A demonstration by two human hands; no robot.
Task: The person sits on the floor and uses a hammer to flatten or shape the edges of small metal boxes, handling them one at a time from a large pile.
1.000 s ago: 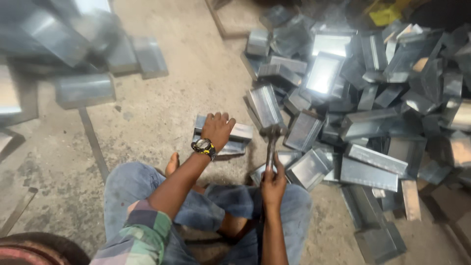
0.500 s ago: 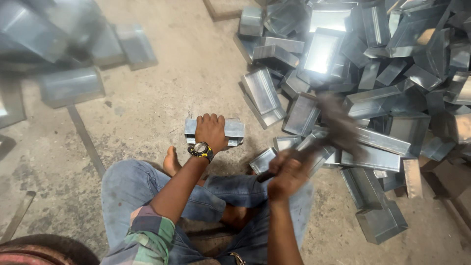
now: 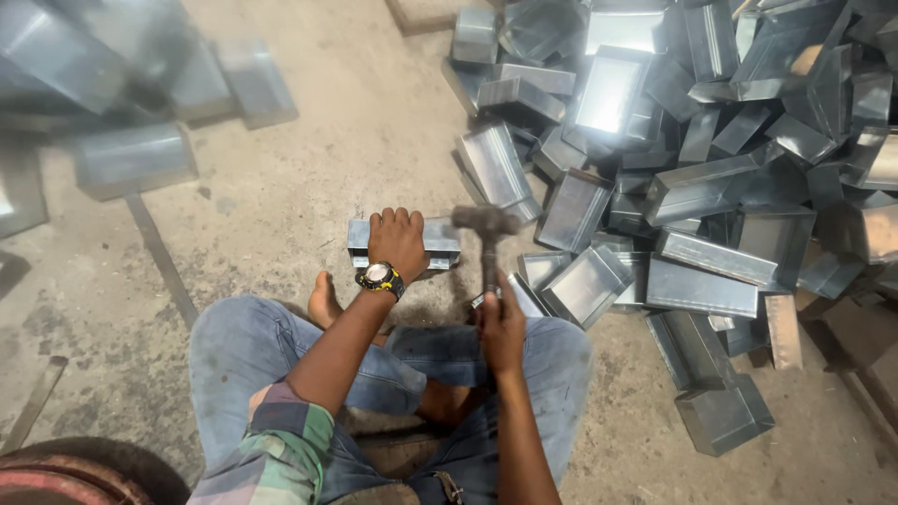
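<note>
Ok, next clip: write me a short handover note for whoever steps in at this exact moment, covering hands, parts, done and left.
Left hand: pressed flat on a sheet-metal box lying on the concrete floor, pinning it down.
Right hand: gripping the handle of a hammer, its head raised beside the box's right end and blurred.
Parts: a large pile of similar metal boxes to the right; a few more blurred ones at upper left.
Done: cannot tell how far this box is worked.
Left: likely more hammering on this box; the pile appears to be waiting.
</note>
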